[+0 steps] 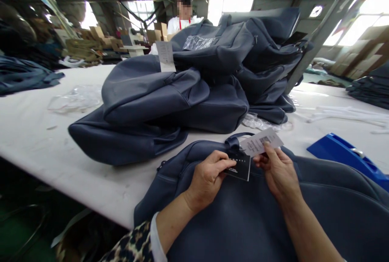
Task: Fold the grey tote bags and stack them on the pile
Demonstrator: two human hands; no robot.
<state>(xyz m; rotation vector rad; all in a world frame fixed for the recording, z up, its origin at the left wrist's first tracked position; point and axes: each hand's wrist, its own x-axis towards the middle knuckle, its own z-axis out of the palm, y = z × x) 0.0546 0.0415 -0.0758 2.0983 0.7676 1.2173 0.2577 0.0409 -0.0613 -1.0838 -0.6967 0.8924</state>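
A large navy bag [243, 217] lies flat in front of me, with its strap loop [232, 142] at the top. My left hand [208, 179] pinches a black hang tag [241, 168] with white print between thumb and fingers. Close beside it, my right hand [279, 168] grips a white printed tag [258, 143] that bears a square code. Both tags are held just above the bag, near the strap loop, and the white one partly overlaps the black one. How the tags are fastened is hidden.
Behind the bag rises a pile of navy bags [176, 99], one carrying a white tag [165, 57]. A blue tape dispenser-like tool [346, 154] sits at right on the white table [36, 132]. Clear plastic [75, 97] lies at left. A slanted metal post [319, 31] stands behind; a person [182, 20] is beyond.
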